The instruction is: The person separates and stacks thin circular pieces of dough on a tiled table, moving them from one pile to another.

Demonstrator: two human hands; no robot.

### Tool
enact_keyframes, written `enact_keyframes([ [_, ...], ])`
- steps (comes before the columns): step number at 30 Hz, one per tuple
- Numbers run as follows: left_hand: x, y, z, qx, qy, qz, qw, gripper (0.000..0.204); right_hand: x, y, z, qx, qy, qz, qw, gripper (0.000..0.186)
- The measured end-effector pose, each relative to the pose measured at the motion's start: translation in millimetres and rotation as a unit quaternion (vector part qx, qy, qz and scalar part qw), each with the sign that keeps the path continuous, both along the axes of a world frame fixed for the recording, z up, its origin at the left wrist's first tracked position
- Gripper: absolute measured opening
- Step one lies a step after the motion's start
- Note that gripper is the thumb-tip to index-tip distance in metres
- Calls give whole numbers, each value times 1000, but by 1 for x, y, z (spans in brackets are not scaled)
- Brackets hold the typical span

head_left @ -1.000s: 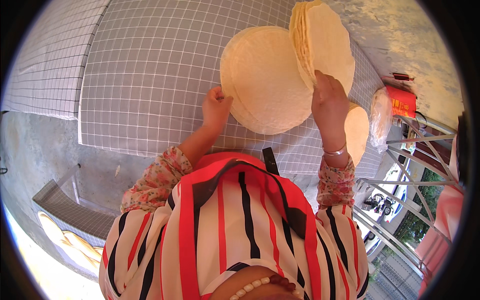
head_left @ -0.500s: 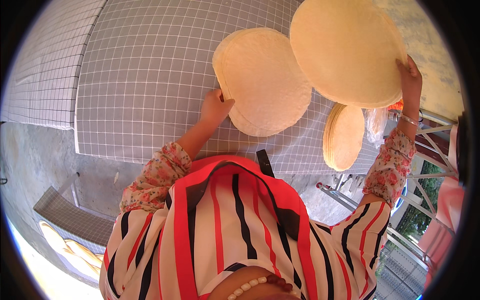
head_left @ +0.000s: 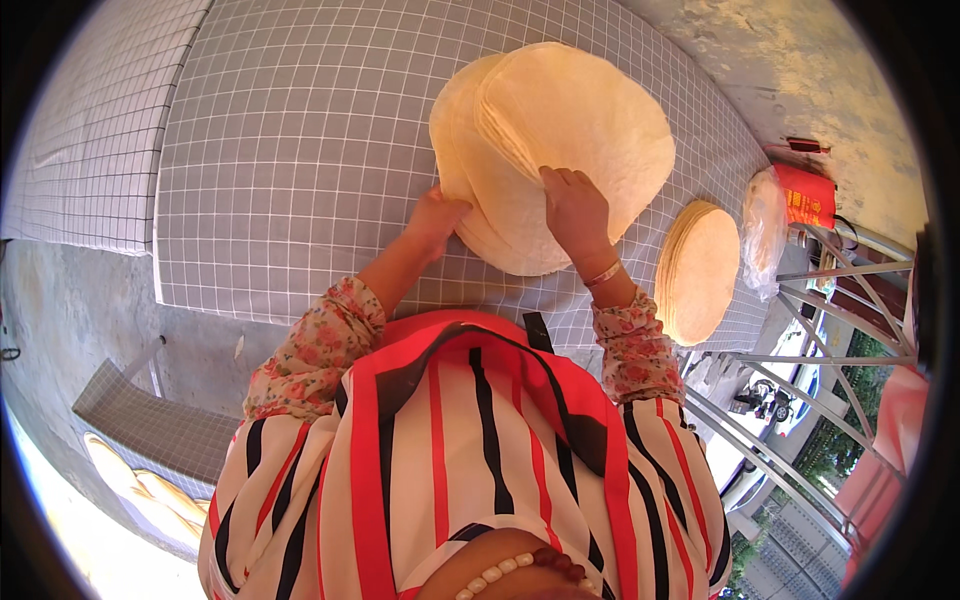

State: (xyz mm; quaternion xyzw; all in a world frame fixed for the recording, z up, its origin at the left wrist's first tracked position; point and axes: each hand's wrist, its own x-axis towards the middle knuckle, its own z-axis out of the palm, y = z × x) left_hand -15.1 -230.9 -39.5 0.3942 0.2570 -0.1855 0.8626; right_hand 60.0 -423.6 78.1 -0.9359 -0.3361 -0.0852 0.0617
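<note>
A pile of thin, round, pale-yellow flatbreads point(head_left: 462, 135) lies on the grey checked cloth before me. My left hand point(head_left: 436, 222) is closed in a pinch on the near-left edge of this lower pile. Across its right part rests a second, slightly fanned stack of flatbreads point(head_left: 590, 115), overlapping it and reaching past it to the right. My right hand point(head_left: 577, 215) is closed over the near edge of that upper stack, and its fingertips are partly hidden. A smaller pile of flatbreads point(head_left: 700, 272) stands apart, near the table's right side.
Beyond the small pile are a clear plastic bag point(head_left: 764, 225) and a red packet point(head_left: 806, 195) by the wall. A metal frame point(head_left: 850, 270) stands at the right. Lower left, a low cloth-covered bench point(head_left: 150, 425) stands beside more flatbreads point(head_left: 150, 495).
My right hand has come left and nearer with the large stack, which now overlaps the lower pile. My left hand has stayed at the lower pile's edge.
</note>
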Motion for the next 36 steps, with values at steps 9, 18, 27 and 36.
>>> enact_keyframes([
  [9, 1, 0, 16, -12, 12, 42, 999, 34, -28, 35, -38, 32, 39, -21, 999, 13],
  [18, 2, -2, 6, -29, 6, 44, 999, 36, -37, 34, -42, 30, 63, -42, 997, 7],
  [27, 0, 32, 46, 621, -167, 158, 749, 40, -35, 16, -46, 135, 128, -78, 980, 19],
  [36, -3, -2, 30, 192, -41, 36, 980, 29, 0, -9, -13, 206, 293, -124, 925, 19],
])
